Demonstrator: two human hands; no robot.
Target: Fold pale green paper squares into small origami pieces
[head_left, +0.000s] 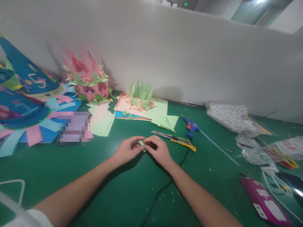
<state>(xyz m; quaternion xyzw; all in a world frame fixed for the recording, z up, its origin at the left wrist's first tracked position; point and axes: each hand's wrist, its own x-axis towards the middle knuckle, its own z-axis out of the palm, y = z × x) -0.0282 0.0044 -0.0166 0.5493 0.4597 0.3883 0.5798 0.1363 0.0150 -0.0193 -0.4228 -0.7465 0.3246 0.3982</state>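
Between both hands, over the middle of the green table, is a small piece of light green paper (142,143), mostly covered by fingers. My left hand (127,150) pinches its left side. My right hand (159,150) grips it from the right, thumb and forefinger closed on it. Just beyond the right hand lies a yellow utility knife (183,142) with its blade out. Past the hands, two small green paper roses (125,113) rest by a green paper crown (140,96) on stacked coloured sheets. Folded green paper (165,122) lies in front of that stack.
A blue glue gun (191,126) with a long glue stick lies right of the knife, its black cord crossing the table. Pink paper crowns (88,74) and blue cone hats (26,69) stand left. On the right are a plastic bottle (272,150) and a magenta power strip (265,200).
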